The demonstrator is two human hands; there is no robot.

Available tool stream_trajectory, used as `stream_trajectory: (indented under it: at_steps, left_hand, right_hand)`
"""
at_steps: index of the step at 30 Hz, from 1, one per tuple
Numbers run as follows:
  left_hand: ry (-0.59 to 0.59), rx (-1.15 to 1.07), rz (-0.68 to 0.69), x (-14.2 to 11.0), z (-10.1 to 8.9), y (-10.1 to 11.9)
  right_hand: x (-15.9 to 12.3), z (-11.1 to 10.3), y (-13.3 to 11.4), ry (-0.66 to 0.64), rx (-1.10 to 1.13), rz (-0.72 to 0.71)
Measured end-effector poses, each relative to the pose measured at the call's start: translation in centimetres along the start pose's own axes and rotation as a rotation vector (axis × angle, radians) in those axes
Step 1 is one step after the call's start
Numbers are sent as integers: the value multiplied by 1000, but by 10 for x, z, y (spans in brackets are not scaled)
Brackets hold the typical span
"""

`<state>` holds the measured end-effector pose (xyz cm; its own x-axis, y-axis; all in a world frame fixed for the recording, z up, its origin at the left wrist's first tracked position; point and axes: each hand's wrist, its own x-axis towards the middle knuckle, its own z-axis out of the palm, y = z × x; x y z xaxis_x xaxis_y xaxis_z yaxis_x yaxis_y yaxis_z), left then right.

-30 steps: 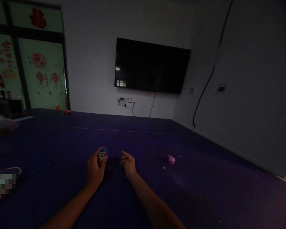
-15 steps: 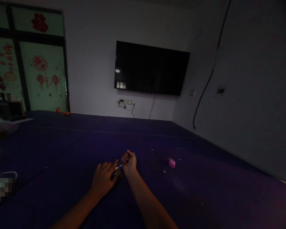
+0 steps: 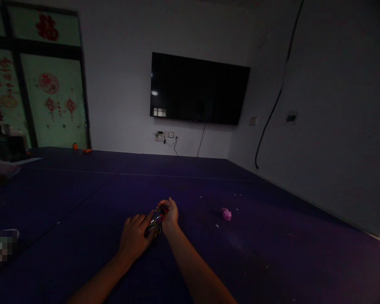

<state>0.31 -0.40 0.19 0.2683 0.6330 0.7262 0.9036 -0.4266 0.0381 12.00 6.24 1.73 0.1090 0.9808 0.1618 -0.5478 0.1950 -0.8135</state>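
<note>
My left hand [image 3: 135, 234] is wrapped round a small clear jar [image 3: 155, 220] with colourful contents, tipped on its side toward the right. My right hand [image 3: 169, 216] is cupped at the jar's mouth, fingers curled, with small reddish bits showing in it. Both hands rest low over the dark purple floor mat [image 3: 82, 198]. A small pink object [image 3: 226, 213] lies on the mat a short way to the right of my right hand.
White specks dot the mat near the pink object. A dark wall screen [image 3: 198, 89] hangs ahead, with sockets and a cable below. The glass door [image 3: 52, 105] at left bears red decorations; small orange things [image 3: 80, 148] lie at its foot. A wall runs along the right.
The jar stood upright in my left hand a second ago; now it is tipped sideways against my right hand, which has closed round its mouth. The hands came together.
</note>
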Motion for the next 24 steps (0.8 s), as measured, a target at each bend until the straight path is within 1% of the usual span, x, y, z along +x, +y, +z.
stream_trajectory:
  at_steps: [3,6,8,10,15,17,20,22,24]
  left_hand:
    - [20,-5,-46,0,-1,-1]
    - [25,-13,-85,1,-1,-2]
    - [20,-11,-103,1,-2,-3]
    - [24,-15,-113,1,-2,-3]
    - [86,-17,-98,-1,1,-6]
    - [105,-18,-68,-2,2,-8]
    - [126,-23,8,-3,3,-10]
    - [131,-29,53,-3,3,-12]
    - [128,-41,70,-2,3,-13]
  right_hand:
    - [-10,10,3,67,121,45]
    - [-17,16,5,60,148,14]
    - [-19,17,4,56,164,33]
    - [-19,17,4,29,170,60]
    - [-20,13,6,-110,107,83]
    - [-20,10,4,-151,95,145]
    - [-20,7,0,-197,138,282]
    - [-19,7,-1,-200,174,388]
    - [-19,9,-1,-167,186,466]
